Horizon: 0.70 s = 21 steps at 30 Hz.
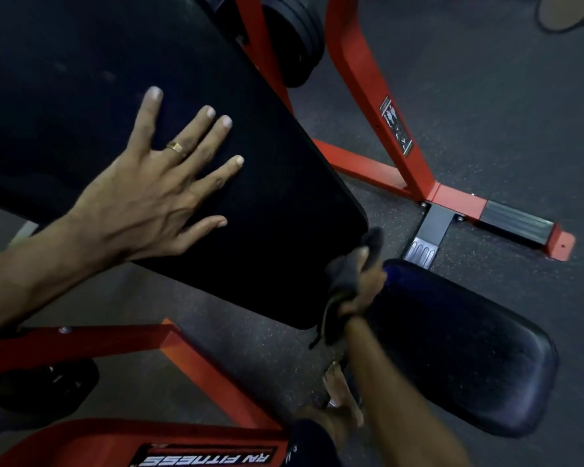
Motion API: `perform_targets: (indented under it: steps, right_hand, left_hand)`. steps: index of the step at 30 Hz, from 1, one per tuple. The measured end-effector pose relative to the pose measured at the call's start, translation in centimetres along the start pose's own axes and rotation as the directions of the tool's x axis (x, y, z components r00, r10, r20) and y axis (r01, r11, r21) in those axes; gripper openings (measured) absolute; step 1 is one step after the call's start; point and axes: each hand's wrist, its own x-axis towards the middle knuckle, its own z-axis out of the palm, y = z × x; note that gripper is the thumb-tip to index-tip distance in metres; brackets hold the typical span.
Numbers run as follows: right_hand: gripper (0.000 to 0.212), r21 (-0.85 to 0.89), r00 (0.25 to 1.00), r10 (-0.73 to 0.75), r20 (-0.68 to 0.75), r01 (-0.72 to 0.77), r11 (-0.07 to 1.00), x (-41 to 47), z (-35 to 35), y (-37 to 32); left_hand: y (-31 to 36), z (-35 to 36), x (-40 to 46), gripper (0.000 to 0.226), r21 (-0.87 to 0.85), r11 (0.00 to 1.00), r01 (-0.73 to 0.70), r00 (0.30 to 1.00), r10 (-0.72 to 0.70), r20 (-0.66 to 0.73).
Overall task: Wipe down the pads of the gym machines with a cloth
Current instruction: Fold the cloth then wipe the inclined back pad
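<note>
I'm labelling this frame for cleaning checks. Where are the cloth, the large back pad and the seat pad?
cloth [346, 281]: head view, bunched middle, gripped by the right hand.
large back pad [267, 210]: head view, bare lower surface.
seat pad [462, 348]: head view, top centre.

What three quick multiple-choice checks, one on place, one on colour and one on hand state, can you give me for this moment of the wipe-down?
1. Where is the cloth?
A. lying on the floor
B. at the lower corner of the large pad, next to the small pad
C. draped over the frame

2. What colour is the machine frame?
A. red
B. yellow
C. white

3. How is the left hand?
A. gripping the frame
B. clenched, holding nothing
C. flat on the large pad, fingers spread

Answers: 1 B, the right hand grips the cloth at that corner. 2 A, every bar in view is red. 3 C, its straight fingers lie on the black pad.
</note>
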Motion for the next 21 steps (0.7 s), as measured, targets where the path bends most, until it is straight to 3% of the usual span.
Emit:
perform_targets:
  steps: [2, 3, 6, 8, 11, 12, 14, 16, 18, 19, 21]
  right_hand:
    - [0.051, 0.169, 0.997, 0.071, 0.018, -0.073, 0.983, 6.4, 2.4, 0.2]
    - [0.060, 0.126, 0.993, 0.115, 0.018, -0.117, 0.985, 8.5, 3.0, -1.8]
    - [0.049, 0.120, 0.982, -0.185, -0.034, 0.187, 0.975, 3.8, 1.7, -9.5]
    - [0.049, 0.196, 0.915, -0.399, -0.050, 0.401, 0.895, -2.8, -1.0, -11.6]
    - [0.044, 0.183, 0.849, -0.516, 0.112, 0.493, 0.851, -8.0, -3.2, -4.1]
    - [0.043, 0.166, 0.855, -0.503, 0.127, 0.481, 0.861, -7.5, -3.4, -1.6]
    - [0.046, 0.157, 0.940, -0.319, 0.123, 0.299, 0.941, -4.2, -2.8, -0.1]
    - [0.055, 0.061, 0.992, -0.103, 0.079, 0.098, 0.993, 0.0, -1.6, -2.8]
    - [0.051, 0.032, 0.990, 0.102, 0.097, -0.106, 0.994, 5.9, -0.7, -6.6]
    - [0.048, -0.011, 0.981, 0.133, 0.143, -0.132, 0.991, 8.2, -0.7, -8.6]
    - [0.048, -0.048, 0.973, 0.002, 0.232, 0.009, 0.999, 10.0, -0.6, -13.2]
  left_hand:
    - [0.1, 0.0, 0.1, 0.081, 0.003, 1.000, -0.002, 1.000, 0.002, 0.006]
    - [0.2, 0.0, 0.1, 0.082, -0.001, 1.000, -0.004, 1.000, 0.004, 0.009]
    - [0.1, 0.1, 0.1, 0.082, 0.015, 1.000, 0.000, 1.000, 0.000, 0.002]
    - [0.3, -0.2, 0.1, 0.082, 0.010, 1.000, 0.001, 1.000, -0.002, 0.020]
    - [0.5, -0.3, -0.1, 0.082, 0.067, 0.998, 0.005, 0.999, -0.008, 0.035]
    - [0.6, -0.3, 0.0, 0.082, 0.081, 0.997, 0.000, 0.999, -0.004, 0.044]
    - [0.6, -0.3, 0.0, 0.081, 0.088, 0.996, -0.007, 0.998, 0.001, 0.065]
    - [0.5, -0.1, 0.0, 0.081, 0.089, 0.996, -0.006, 0.998, 0.000, 0.060]
    - [0.5, -0.1, 0.0, 0.080, 0.080, 0.997, -0.004, 0.998, -0.002, 0.069]
    - [0.5, -0.1, 0.1, 0.079, 0.075, 0.997, -0.003, 0.997, -0.002, 0.073]
    - [0.4, 0.0, 0.0, 0.079, 0.051, 0.999, -0.004, 0.998, 0.001, 0.056]
